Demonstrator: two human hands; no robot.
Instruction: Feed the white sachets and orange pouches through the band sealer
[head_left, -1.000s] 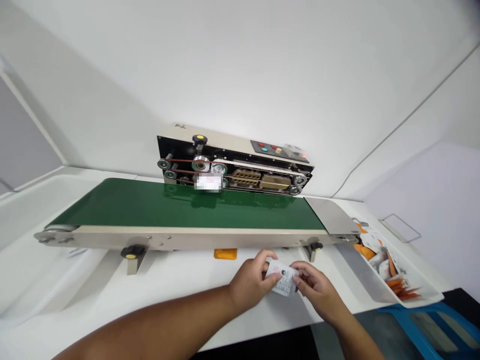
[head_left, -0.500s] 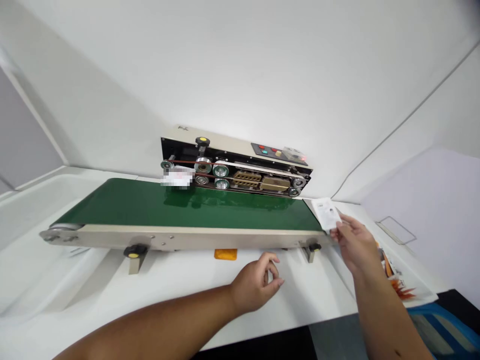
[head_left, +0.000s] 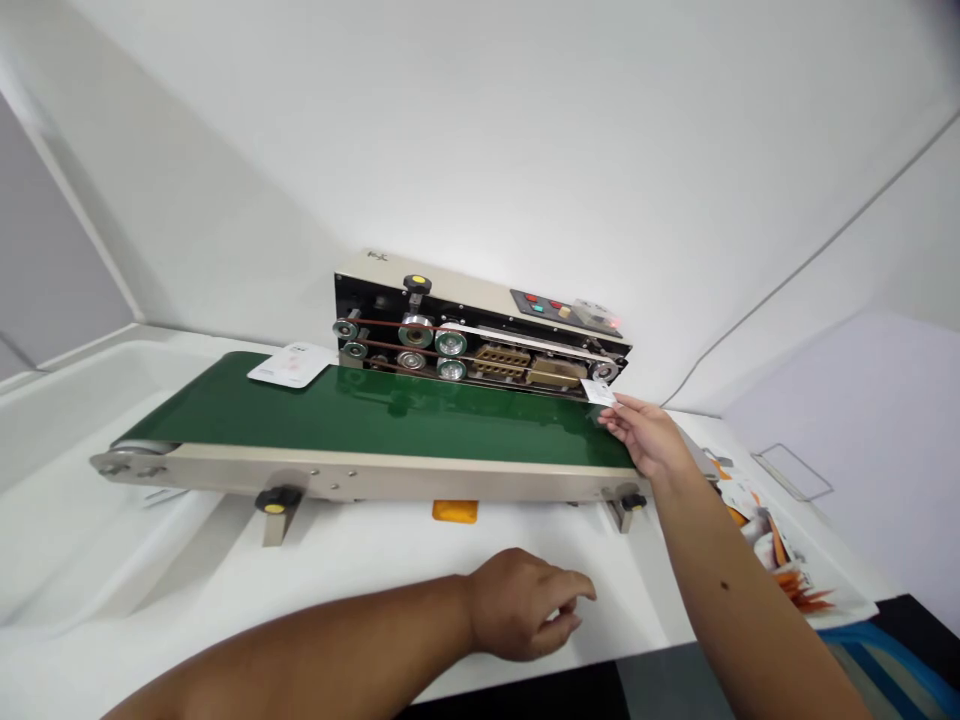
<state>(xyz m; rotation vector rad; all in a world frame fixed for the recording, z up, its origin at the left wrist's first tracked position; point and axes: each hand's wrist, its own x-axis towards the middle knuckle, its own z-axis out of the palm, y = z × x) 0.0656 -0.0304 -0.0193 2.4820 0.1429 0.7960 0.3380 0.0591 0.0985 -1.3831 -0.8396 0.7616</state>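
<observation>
My right hand point(head_left: 643, 432) pinches a small white printed sachet point(head_left: 598, 391) between thumb and fingers. The sachet's top edge meets the right end of the band sealer point(head_left: 480, 320), by its rollers. Below the sealer runs a green conveyor belt point(head_left: 450, 420), and the right hand is over its right end. A second white sachet point(head_left: 292, 365) lies flat on the belt's left part. My left hand point(head_left: 529, 605) hovers in front of the machine over the white table, holding nothing, fingers loosely curled with thumb and forefinger apart.
At the right, a white tray point(head_left: 847, 608) contains several orange-and-white packets point(head_left: 772, 548). Another white tray point(head_left: 67, 560) stands at the left. An orange piece point(head_left: 455, 511) shows under the conveyor's front edge. Black knobs point(head_left: 277, 499) stick out below the conveyor frame.
My right hand has carried its sachet left and up to the sealer's right end. The other sachet has left the rollers and lies farther left on the belt. My left hand has lowered slightly.
</observation>
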